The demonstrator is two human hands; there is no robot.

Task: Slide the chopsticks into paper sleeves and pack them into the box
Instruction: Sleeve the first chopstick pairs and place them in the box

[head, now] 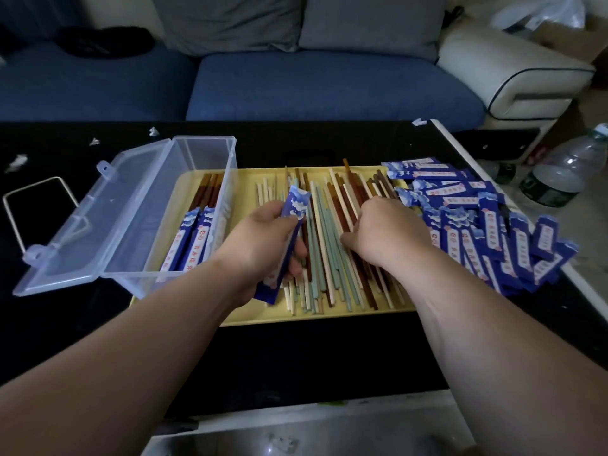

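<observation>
Fingers of the left hand were curled round a blue printed paper sleeve, holding it tilted above the flat yellow plastic tray with its far end raised. The right hand lay knuckles-up on the loose wooden chopsticks, pale, green and brown, spread across that tray. Its fingers were bent down among them, but whether they had pinched any could not be told.

The step looked like picking a pair for the held sleeve. It would have gone best by lifting two sticks of the same colour, since the shades lay mixed and crossed. Squaring their tips together before feeding them in would have saved the thin paper from tearing or buckling. The left hand would have done well to press the sleeve's edges lightly so that its mouth bowed open.

Sleeved pairs already lay in the clear plastic box, which stood lid-open on the tray's left end. A heap of empty blue sleeves lay just right of the tray on the black worktop.
</observation>
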